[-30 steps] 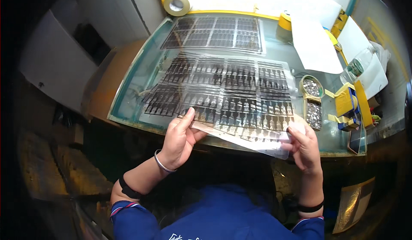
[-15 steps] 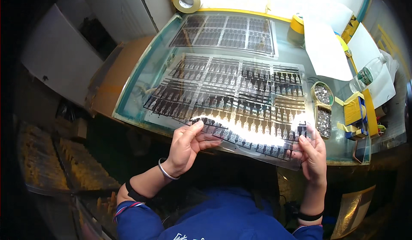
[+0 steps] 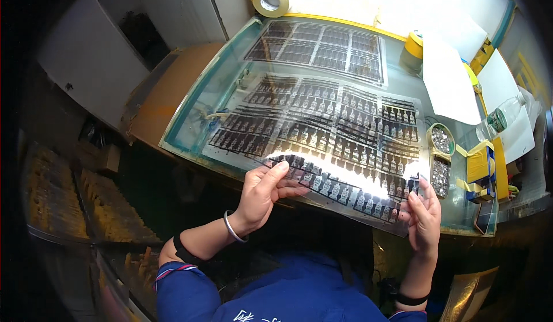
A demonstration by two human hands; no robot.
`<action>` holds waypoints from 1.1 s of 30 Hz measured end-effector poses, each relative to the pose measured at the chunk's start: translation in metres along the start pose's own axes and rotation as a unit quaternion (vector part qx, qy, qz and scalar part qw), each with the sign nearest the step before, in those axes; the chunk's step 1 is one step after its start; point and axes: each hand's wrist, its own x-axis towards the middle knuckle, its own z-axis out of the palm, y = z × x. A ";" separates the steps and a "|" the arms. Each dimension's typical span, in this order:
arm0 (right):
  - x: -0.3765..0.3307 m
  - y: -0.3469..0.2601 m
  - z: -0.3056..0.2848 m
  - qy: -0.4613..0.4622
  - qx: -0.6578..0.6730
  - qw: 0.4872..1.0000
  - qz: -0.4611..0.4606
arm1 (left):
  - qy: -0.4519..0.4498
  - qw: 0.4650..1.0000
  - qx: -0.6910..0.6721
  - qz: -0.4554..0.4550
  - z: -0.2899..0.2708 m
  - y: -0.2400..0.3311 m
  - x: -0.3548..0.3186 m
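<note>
A large clear film sheet [image 3: 351, 127] printed with rows of dark, bottle-like shapes lies over the glass tabletop [image 3: 193, 123], its near edge lifted and bent toward me. Bright light glares across its lower part. My left hand [image 3: 264, 195] pinches the near left portion between thumb and fingers. At the near right corner, my right hand [image 3: 425, 213] grips the same sheet, thumb on top and fingers beneath, partly seen through it. Beyond it, a second printed film sheet [image 3: 322, 46] lies flat on the glass.
A tape roll [image 3: 271, 2] stands at the back left, a yellow roll [image 3: 413, 44] at the back right. White paper [image 3: 449, 83], a plastic bottle [image 3: 500, 119], two containers of small bits [image 3: 440, 175] and a tape dispenser [image 3: 481, 166] occupy the right. Cardboard [image 3: 167, 100] adjoins the table's left.
The view has shifted a little, so the table and its things sit farther right in the picture. Both hands keep their hold on the sheet, whose glare band has changed slightly.
</note>
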 end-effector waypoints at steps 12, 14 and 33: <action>-0.003 0.010 -0.004 0.003 0.008 1.000 -0.018 | -0.007 1.000 -0.027 -0.008 0.004 0.000 0.000; 0.002 0.009 0.004 -0.006 0.009 1.000 0.000 | -0.036 0.995 -0.064 -0.067 0.022 -0.003 0.006; 0.027 -0.044 -0.068 0.107 -0.601 0.762 -0.214 | -0.164 0.977 -0.056 -0.127 0.099 -0.043 0.022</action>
